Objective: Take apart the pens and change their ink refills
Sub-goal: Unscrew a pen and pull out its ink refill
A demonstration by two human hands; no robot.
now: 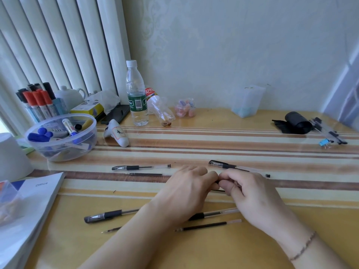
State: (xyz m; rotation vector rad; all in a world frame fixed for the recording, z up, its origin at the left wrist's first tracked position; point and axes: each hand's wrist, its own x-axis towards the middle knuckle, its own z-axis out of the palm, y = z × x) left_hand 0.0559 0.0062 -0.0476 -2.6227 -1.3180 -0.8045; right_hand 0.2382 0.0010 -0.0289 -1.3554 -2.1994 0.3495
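Observation:
My left hand (189, 188) and my right hand (250, 193) meet at the table's middle, fingers closed together on a small dark pen part (218, 181); most of it is hidden. A thin refill tip (219, 190) pokes out below my fingers. Around them lie black gel pens: one capped pen (140, 167) at back left with a loose refill (144, 174) beside it, one pen (228, 165) behind my right hand, one pen (110, 214) at front left, one pen (215, 213) under my wrists. A loose refill (208, 225) lies nearest me.
A clear bowl of markers (62, 136) and a marker holder (38, 101) stand at left, a stack of paper (27, 210) at front left. A water bottle (137, 94) and a tipped bottle (161, 110) stand behind. A black roll (297, 123) and more pens (330, 133) lie at right.

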